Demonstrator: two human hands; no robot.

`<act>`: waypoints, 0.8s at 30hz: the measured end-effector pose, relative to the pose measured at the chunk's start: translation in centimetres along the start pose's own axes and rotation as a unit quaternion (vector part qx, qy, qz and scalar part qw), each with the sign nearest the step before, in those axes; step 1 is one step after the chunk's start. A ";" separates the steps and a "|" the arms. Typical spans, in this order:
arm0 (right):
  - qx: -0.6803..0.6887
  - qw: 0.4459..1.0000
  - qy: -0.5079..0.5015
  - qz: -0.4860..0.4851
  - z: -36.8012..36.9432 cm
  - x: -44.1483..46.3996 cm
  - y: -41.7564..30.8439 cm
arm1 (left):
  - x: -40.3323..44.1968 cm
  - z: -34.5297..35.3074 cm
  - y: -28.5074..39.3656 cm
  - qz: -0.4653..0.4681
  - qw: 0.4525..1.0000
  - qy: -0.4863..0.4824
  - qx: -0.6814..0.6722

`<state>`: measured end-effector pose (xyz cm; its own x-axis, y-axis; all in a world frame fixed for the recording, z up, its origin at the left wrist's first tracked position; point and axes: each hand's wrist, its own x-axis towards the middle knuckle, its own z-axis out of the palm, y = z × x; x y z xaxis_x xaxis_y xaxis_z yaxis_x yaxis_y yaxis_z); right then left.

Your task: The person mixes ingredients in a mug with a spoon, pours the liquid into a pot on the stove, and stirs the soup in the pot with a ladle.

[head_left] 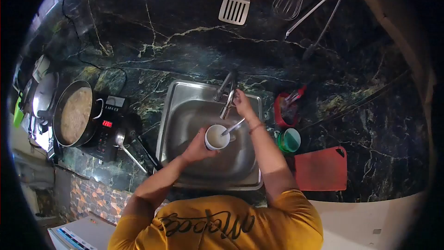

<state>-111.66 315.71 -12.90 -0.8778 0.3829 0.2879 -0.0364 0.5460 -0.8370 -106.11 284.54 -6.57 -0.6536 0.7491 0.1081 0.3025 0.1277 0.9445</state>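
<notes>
My left hand [197, 147] is wrapped around a white mug [214, 145] over the sink. Pale, cloudy liquid shows inside the mug, and a spoon [232, 127] leans out of it toward the right. Further back, my right hand [242, 104] has its fingers closed at the side of the metal faucet [228, 97], where its handle is mostly hidden by them. The faucet's spout hangs just beyond the mug. Below both hands lies the stainless steel sink [167, 125].
Left of the sink, a pan of food [76, 115] sits on an induction cooktop [107, 134] with a lit red display. A ladle [131, 150] lies beside it. To the right are a red holder [283, 111], a green-and-white cup [290, 140] and a red cutting board [321, 169].
</notes>
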 end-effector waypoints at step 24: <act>0.065 0.991 -0.090 -0.067 -1.0 -23.3 -32.2 | -13.5 -1.7 6.5 0.062 0.982 0.170 0.052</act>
<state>-89.59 289.95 7.78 -0.9316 0.1668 0.3229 -0.2103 0.4771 -0.8533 -96.48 274.18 -1.39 -0.7962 0.5049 0.3335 0.4514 0.1285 0.8830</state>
